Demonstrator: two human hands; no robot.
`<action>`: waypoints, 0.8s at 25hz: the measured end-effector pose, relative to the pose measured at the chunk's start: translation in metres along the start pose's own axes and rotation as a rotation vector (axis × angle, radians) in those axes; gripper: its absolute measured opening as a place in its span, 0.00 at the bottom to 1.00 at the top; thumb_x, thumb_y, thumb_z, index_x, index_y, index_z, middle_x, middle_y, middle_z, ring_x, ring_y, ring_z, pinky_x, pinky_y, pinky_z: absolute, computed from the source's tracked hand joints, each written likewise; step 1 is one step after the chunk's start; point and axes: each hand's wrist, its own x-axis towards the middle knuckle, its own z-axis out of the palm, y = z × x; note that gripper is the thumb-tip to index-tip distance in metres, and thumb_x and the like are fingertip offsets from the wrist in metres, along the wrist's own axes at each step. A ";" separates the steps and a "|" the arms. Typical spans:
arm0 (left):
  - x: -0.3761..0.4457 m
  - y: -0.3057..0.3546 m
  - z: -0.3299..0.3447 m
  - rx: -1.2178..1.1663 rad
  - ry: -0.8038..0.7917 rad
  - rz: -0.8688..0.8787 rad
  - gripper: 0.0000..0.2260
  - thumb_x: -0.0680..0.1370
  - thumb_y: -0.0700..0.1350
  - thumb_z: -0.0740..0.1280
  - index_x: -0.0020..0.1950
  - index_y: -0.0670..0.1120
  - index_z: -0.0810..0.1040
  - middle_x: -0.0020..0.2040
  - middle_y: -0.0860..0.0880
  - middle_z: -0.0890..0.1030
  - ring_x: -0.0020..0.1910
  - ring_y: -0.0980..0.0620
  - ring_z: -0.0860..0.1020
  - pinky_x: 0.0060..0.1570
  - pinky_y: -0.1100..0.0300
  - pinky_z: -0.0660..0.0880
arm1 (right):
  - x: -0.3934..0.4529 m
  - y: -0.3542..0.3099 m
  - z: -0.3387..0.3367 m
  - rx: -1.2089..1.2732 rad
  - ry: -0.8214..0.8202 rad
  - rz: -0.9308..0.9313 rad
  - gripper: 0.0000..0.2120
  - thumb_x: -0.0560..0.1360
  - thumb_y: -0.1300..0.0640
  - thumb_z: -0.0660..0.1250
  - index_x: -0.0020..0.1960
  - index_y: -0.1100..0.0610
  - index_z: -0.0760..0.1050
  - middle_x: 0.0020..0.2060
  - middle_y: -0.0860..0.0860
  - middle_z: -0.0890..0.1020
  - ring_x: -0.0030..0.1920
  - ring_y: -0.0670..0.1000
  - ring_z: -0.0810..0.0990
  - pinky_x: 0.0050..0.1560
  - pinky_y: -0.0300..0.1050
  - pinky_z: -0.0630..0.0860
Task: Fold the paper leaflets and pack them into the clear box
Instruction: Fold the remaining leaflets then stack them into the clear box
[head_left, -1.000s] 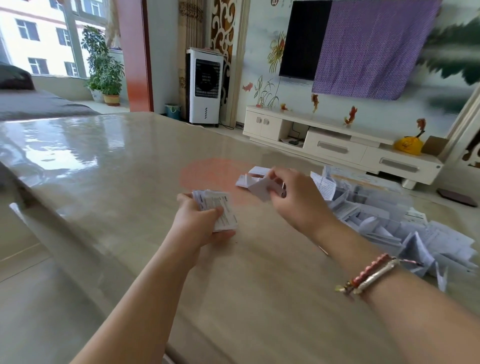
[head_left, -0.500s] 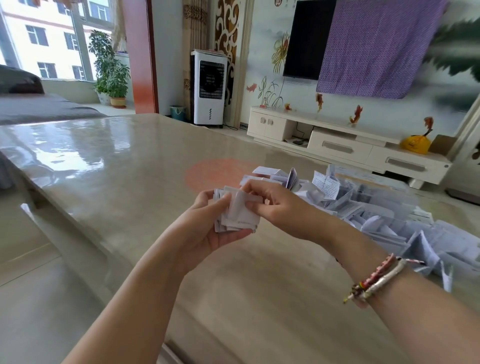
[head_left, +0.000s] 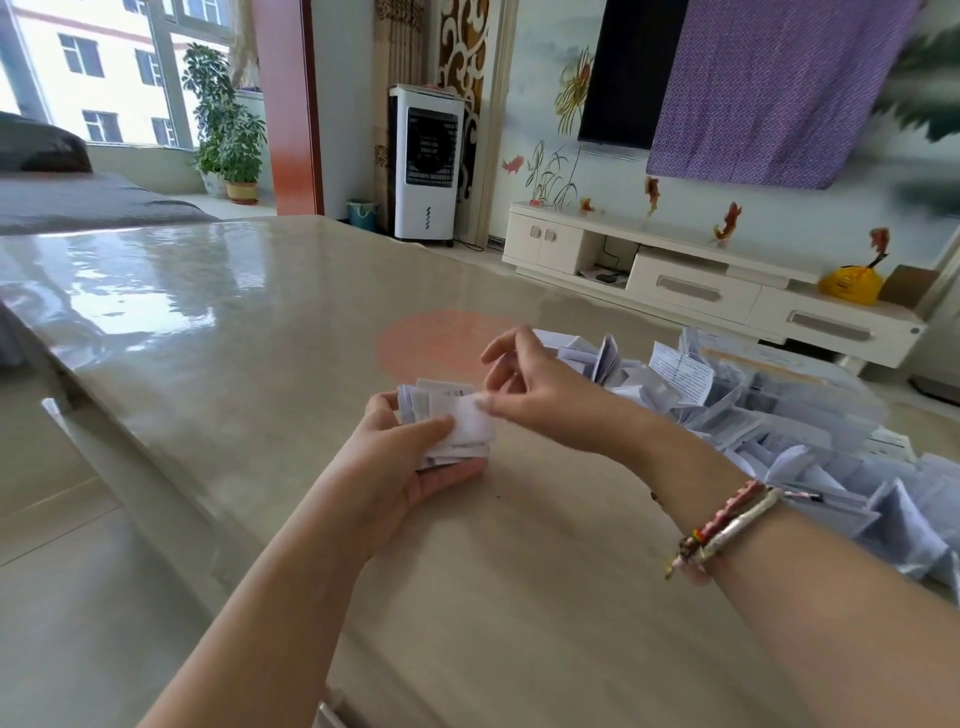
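Observation:
My left hand (head_left: 392, 467) grips a small stack of folded white leaflets (head_left: 460, 428) just above the table, its thumb lying across the top sheet. My right hand (head_left: 550, 400) hovers at the stack's right edge. Its thumb tip touches the top leaflet, and the other fingers are lifted and spread. A loose heap of leaflets (head_left: 779, 431), some folded and some half open, lies on the table to the right. What looks like the clear box's rim (head_left: 774, 358) shows behind the heap, mostly hidden by paper.
The glossy beige table (head_left: 234, 322) stretches far to the left, and its near-left edge (head_left: 119, 467) drops to the floor. A bracelet (head_left: 727, 525) is on my right wrist. A white TV cabinet (head_left: 701, 280) stands beyond the table.
My right hand brought a folded leaflet from the heap and laid it on the stack in my left hand. Its fingers have now lifted off, and only the thumb still touches.

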 end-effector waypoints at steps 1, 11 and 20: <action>0.003 0.002 -0.003 0.013 0.041 0.016 0.15 0.79 0.33 0.63 0.63 0.40 0.65 0.58 0.37 0.77 0.53 0.39 0.81 0.41 0.51 0.82 | 0.011 0.005 -0.002 -0.092 0.137 0.033 0.13 0.77 0.55 0.66 0.58 0.55 0.65 0.48 0.50 0.76 0.46 0.48 0.75 0.44 0.40 0.70; 0.012 0.011 -0.009 0.053 0.123 0.031 0.12 0.79 0.33 0.62 0.59 0.43 0.65 0.56 0.40 0.76 0.50 0.41 0.81 0.38 0.52 0.82 | 0.059 0.029 0.006 -0.925 0.344 0.094 0.12 0.77 0.65 0.57 0.54 0.59 0.78 0.52 0.58 0.80 0.55 0.61 0.77 0.52 0.48 0.70; 0.009 0.009 -0.004 0.045 0.094 0.022 0.12 0.79 0.32 0.61 0.61 0.40 0.65 0.58 0.37 0.75 0.50 0.39 0.80 0.40 0.49 0.81 | -0.011 -0.028 0.005 0.770 0.073 0.045 0.17 0.75 0.74 0.59 0.45 0.58 0.83 0.45 0.52 0.85 0.43 0.47 0.83 0.40 0.38 0.80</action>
